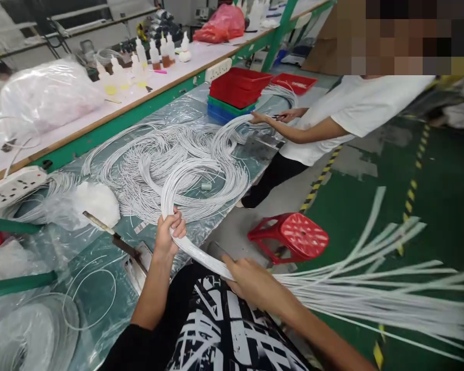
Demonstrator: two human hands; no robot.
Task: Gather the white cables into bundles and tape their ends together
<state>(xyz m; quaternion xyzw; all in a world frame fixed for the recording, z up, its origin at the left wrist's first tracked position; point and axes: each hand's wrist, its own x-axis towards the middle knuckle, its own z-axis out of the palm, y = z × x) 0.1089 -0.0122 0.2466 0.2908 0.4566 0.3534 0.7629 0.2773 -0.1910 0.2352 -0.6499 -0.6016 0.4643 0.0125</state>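
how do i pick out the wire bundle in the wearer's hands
Find the plastic-covered table with heaped coils of white wire. At its near edge, the wearer's left hand and right hand hold one thick bundle of white wires. Unlike the coils on the table, its loose ends fan out over the green floor.

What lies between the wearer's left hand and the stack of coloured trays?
In the head view, coiled white cables lie between the left hand and the tray stack.
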